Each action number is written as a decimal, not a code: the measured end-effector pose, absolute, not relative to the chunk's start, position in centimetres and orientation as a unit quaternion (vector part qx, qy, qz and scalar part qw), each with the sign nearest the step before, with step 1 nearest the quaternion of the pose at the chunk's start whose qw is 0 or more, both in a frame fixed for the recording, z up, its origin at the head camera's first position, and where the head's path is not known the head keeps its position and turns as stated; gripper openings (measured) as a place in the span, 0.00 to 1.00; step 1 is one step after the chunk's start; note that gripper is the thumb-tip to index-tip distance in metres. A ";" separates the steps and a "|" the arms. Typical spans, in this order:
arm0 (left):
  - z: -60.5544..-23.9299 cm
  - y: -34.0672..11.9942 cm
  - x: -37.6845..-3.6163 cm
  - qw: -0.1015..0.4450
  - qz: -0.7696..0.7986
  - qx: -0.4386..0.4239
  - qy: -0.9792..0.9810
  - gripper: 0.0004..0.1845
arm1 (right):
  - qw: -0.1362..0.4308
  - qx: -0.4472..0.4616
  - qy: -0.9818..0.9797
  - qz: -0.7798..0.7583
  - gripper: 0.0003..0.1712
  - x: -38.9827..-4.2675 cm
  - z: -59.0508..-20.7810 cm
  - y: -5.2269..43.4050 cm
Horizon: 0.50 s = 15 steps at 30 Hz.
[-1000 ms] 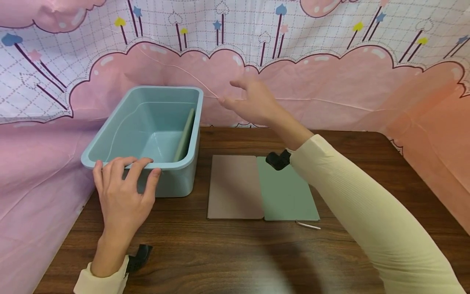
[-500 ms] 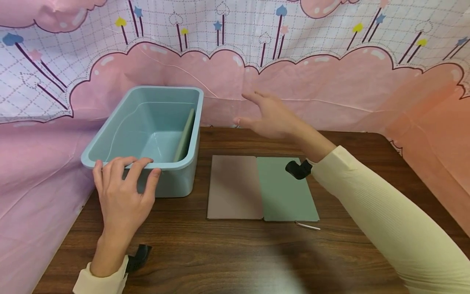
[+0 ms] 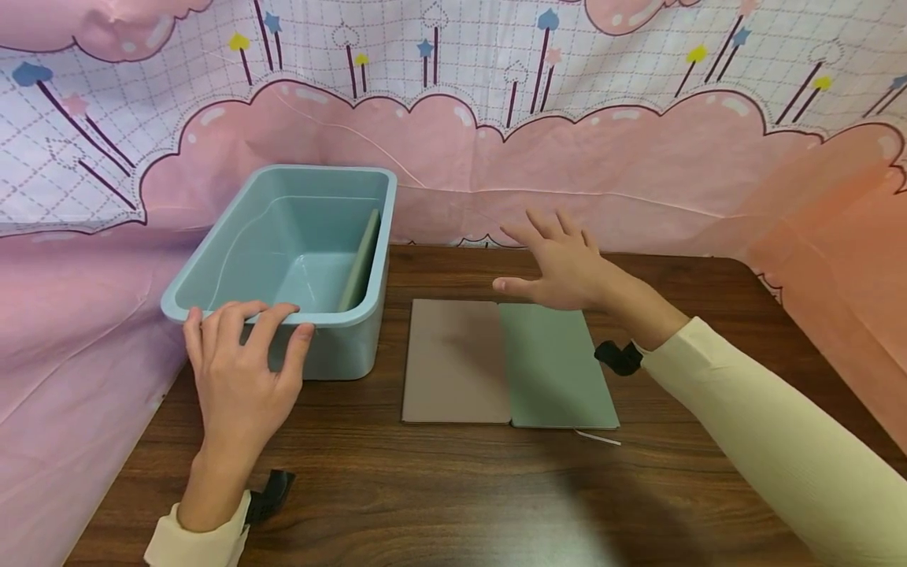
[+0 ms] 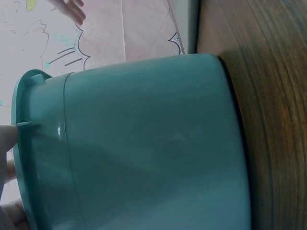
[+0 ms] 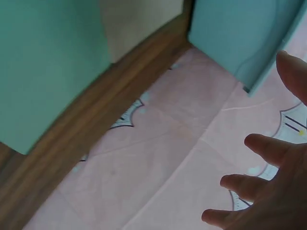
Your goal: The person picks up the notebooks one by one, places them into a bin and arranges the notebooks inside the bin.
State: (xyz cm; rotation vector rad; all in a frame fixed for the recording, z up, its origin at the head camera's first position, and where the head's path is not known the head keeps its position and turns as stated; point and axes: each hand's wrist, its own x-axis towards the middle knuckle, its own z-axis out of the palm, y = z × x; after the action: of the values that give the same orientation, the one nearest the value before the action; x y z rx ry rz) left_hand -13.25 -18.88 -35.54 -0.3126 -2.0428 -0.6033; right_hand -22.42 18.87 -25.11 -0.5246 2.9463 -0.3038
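Note:
A light blue plastic bin [image 3: 335, 318] stands at the left of the table. My left hand [image 3: 244, 378] grips its near rim, fingers hooked over the edge and thumb on the outer side. Inside, a greenish notebook [image 3: 360, 260] stands on edge against the right wall. Two notebooks lie flat side by side, a brownish-pink notebook [image 3: 457, 362] and a green notebook [image 3: 560, 370] with a pale ribbon [image 3: 598, 437] at its near edge. My right hand [image 3: 567, 268] hovers over the far side of the green notebook, fingers spread and holding nothing.
The dark wood table [image 3: 425, 488] runs up to a patterned pink and white cloth [image 3: 453, 150] hanging behind it and along both sides. A black wrist mount [image 3: 269, 496] sits on the left wrist, another [image 3: 619, 357] on the right.
My right hand has come down and to the right, from in front of the cloth to above the green notebook, its fingers spreading. My left hand has stayed on the bin's rim.

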 end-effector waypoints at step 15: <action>-35.6 -19.0 -13.2 0.469 -0.245 -0.127 -0.839 0.24 | 0.137 -0.151 0.970 -0.130 0.52 -20.7 -33.1 23.0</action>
State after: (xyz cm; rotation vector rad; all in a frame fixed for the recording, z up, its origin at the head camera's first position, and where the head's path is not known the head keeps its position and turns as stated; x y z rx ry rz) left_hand -13.23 -19.03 -35.58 -0.3105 -2.0564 -0.6010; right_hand -20.69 23.03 -33.11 -0.4372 2.8074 -0.3775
